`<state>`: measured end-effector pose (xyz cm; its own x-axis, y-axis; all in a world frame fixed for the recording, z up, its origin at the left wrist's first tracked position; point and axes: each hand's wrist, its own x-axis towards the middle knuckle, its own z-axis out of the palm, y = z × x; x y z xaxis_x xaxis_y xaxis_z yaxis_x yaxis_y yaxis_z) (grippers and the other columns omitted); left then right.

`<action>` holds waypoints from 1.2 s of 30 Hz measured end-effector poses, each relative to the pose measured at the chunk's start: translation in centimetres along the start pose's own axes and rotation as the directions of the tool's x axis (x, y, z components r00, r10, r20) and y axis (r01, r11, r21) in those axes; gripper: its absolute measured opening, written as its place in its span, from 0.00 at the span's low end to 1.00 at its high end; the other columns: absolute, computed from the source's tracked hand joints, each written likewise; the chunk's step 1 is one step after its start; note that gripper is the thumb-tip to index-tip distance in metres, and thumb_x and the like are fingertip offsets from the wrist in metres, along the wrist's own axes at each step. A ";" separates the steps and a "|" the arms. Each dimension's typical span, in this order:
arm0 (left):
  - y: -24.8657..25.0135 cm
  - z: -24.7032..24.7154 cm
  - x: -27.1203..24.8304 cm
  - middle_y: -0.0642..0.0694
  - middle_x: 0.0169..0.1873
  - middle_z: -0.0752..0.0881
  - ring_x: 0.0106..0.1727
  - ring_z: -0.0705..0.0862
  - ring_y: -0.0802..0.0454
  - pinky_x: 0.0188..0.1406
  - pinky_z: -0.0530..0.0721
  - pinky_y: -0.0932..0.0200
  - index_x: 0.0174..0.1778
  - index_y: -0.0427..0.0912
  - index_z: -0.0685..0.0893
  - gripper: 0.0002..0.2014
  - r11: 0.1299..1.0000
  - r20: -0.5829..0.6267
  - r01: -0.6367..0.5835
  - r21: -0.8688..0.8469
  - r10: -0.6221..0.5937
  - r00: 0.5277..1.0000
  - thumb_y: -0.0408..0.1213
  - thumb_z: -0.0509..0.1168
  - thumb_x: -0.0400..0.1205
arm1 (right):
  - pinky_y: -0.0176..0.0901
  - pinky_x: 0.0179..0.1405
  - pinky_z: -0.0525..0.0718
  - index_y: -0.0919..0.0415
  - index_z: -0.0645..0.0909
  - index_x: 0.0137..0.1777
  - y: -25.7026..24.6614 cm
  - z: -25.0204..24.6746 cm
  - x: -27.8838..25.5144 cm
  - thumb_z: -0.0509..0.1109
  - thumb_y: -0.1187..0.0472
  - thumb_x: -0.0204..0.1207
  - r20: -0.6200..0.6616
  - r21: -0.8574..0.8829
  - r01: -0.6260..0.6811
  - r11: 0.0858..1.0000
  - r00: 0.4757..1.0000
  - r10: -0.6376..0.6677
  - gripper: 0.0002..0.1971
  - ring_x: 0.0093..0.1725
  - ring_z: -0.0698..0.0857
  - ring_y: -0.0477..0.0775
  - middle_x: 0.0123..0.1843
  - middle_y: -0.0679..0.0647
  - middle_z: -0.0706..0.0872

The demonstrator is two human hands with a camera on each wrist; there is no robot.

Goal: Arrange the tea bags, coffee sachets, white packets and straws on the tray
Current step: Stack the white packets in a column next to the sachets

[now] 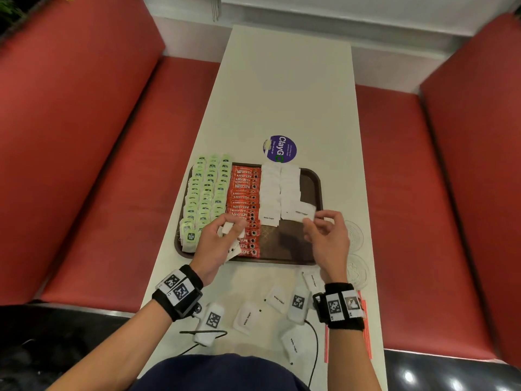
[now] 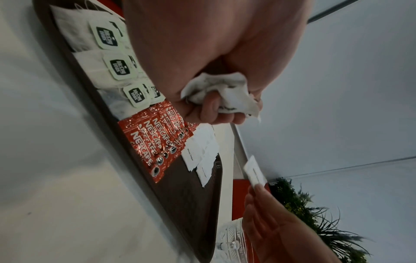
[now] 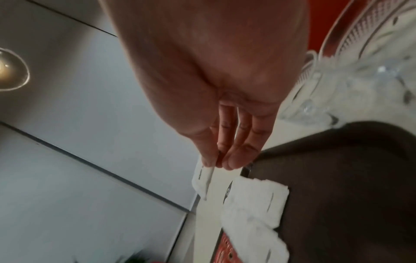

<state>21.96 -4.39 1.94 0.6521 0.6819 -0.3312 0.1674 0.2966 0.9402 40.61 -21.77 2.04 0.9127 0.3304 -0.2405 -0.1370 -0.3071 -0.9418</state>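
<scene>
A brown tray (image 1: 315, 176) holds green tea bags (image 1: 207, 193) at its left, red coffee sachets (image 1: 244, 204) in the middle and rows of white packets (image 1: 277, 190) to the right. My left hand (image 1: 222, 232) hovers over the tray's near left and grips a bunch of white packets (image 2: 221, 95) in its curled fingers. My right hand (image 1: 324, 230) pinches one white packet (image 1: 303, 213) by its edge above the tray's right side, also visible as the pinched packet (image 3: 202, 179) in the right wrist view. Red-striped straws (image 1: 366, 331) lie at the table's near right.
Several loose white packets (image 1: 277, 299) lie on the white table (image 1: 282, 94) in front of the tray. Two clear plastic lids (image 1: 355, 235) sit right of the tray. A round purple sticker (image 1: 280, 149) lies behind it. Red benches (image 1: 112, 165) flank the table.
</scene>
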 end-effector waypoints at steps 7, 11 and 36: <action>-0.3 -0.2 -0.2 0.49 0.53 0.94 0.49 0.89 0.53 0.45 0.86 0.58 0.57 0.41 0.89 0.16 0.981 -0.037 0.141 -0.136 -0.147 0.988 0.52 0.75 0.86 | 0.35 0.42 0.90 0.52 0.81 0.57 2.0 -0.3 3.0 0.78 0.61 0.87 -0.081 -0.273 0.048 0.961 0.994 -0.073 0.08 0.42 0.93 0.52 0.48 0.53 0.93; 0.1 0.1 -0.4 0.49 0.44 0.92 0.37 0.87 0.57 0.30 0.82 0.64 0.61 0.36 0.88 0.21 0.973 -0.032 0.157 -0.170 -0.165 0.986 0.52 0.73 0.84 | 0.54 0.51 0.93 0.54 0.80 0.56 3.2 1.5 4.1 0.77 0.64 0.87 -0.004 -0.416 0.096 0.904 0.994 -0.107 0.08 0.46 0.90 0.52 0.45 0.51 0.90; 1.1 -0.2 -0.3 0.40 0.49 0.87 0.42 0.87 0.51 0.32 0.80 0.58 0.59 0.43 0.90 0.08 0.943 0.066 0.249 -0.221 -0.240 0.969 0.39 0.65 0.94 | 0.47 0.46 0.80 0.53 0.80 0.57 6.0 4.6 4.4 0.73 0.59 0.89 -0.049 -0.523 0.006 0.852 0.998 -0.037 0.04 0.49 0.86 0.53 0.49 0.49 0.89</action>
<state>21.82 -4.15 3.02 0.6402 0.5454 -0.5410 0.1565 0.5969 0.7869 42.04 -18.00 -5.75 0.9349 0.2975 -0.1937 0.0900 -0.7264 -0.6814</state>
